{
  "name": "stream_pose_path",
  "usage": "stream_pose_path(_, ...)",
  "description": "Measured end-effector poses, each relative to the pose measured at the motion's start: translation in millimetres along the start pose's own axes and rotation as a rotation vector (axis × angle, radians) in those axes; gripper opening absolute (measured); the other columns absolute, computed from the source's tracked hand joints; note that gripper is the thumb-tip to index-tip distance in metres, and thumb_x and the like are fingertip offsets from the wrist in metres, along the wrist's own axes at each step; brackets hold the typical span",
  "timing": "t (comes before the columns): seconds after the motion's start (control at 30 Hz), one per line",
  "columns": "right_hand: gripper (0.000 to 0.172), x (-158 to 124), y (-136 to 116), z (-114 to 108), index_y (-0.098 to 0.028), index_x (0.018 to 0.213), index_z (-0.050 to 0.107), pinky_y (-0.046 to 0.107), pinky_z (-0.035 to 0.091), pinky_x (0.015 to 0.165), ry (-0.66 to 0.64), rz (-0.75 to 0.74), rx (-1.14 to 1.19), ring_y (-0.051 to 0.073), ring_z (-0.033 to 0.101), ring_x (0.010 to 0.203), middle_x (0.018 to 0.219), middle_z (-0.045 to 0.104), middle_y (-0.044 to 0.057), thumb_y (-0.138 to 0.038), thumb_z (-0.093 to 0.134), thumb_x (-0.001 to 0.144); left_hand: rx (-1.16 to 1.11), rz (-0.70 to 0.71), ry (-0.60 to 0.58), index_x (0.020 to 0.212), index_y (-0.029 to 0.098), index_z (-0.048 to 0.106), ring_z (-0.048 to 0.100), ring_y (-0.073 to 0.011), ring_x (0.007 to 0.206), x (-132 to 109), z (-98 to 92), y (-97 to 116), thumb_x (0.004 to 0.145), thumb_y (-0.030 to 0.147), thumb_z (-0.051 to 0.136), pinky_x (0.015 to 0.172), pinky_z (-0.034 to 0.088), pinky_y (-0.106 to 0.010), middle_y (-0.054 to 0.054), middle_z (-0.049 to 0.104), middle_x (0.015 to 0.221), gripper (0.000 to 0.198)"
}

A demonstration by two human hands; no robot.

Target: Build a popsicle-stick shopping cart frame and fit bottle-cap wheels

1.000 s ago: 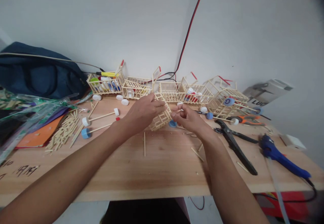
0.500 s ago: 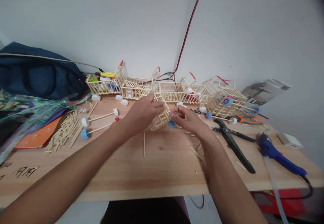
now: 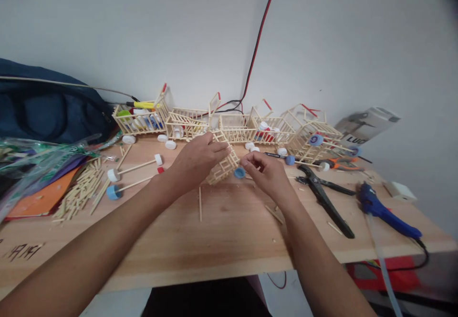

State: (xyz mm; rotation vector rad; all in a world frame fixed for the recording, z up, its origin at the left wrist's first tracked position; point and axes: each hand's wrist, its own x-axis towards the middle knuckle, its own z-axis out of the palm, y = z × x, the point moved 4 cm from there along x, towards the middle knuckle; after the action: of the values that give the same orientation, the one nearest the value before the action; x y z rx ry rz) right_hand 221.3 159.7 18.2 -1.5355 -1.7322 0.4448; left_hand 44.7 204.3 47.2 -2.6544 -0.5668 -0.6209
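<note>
My left hand (image 3: pixel 196 160) is closed on a small cart frame of thin wooden sticks (image 3: pixel 222 168), which is tilted above the table. To its right, my right hand (image 3: pixel 264 166) has thumb and index finger pinched together, a little apart from the frame. Whatever that pinch holds, if anything, is too small to make out. Beside the right fingertips lies a light blue bottle cap (image 3: pixel 239 173). Directly below the frame, one loose stick (image 3: pixel 200 204) rests on the table.
Several finished stick carts (image 3: pixel 143 119) line the wall. Stick axles with cap wheels (image 3: pixel 113 192) and a pile of sticks (image 3: pixel 80 188) lie left. Right are black-handled pliers (image 3: pixel 327 205), orange-handled pliers (image 3: pixel 345 164) and a blue glue gun (image 3: pixel 388 214). A blue bag (image 3: pixel 53 102) sits far left.
My right hand has drawn slightly away from the stick frame, opening a gap between them. My left hand keeps its hold. The whole view has shifted a little.
</note>
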Motion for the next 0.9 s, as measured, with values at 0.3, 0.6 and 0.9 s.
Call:
stream_pose_path(0.3, 0.011, -3, -16, 8, -0.020, 0.077, 0.061, 0.024, 0.035, 0.059, 0.023, -0.040, -0.063, 0.012, 0.048, 0.061, 0.066, 0.057, -0.002, -0.027, 0.056, 0.085, -0.006, 0.031, 0.015, 0.099, 0.017, 0.065, 0.046, -0.0182, 0.070, 1, 1.6, 0, 0.085, -0.001, 0.040, 0.063, 0.037, -0.032, -0.006, 0.069, 0.101, 0.034)
stream_pose_path(0.6, 0.017, -2, -16, 9, -0.020, 0.071, 0.056, 0.024, 0.033, 0.058, 0.036, -0.036, -0.089, 0.012, 0.048, 0.060, 0.063, 0.054, -0.002, -0.027, 0.052, 0.085, -0.036, 0.003, 0.024, 0.110, 0.019, 0.064, 0.047, -0.0188, 0.073, -1, 2.2, 0, 0.087, 0.003, 0.045, 0.061, 0.037, -0.032, -0.006, 0.069, 0.110, 0.034)
stream_pose_path(0.9, 0.014, -3, -14, 10, -0.019, 0.070, 0.054, 0.023, 0.032, 0.057, 0.047, -0.029, -0.076, 0.011, 0.047, 0.059, 0.063, 0.054, -0.003, -0.023, 0.052, 0.083, -0.026, -0.014, -0.007, 0.107, 0.019, 0.064, 0.047, -0.0193, 0.075, 0, 1.2, 1, 0.087, 0.002, 0.043, 0.062, 0.039, -0.031, -0.005, 0.069, 0.107, 0.034)
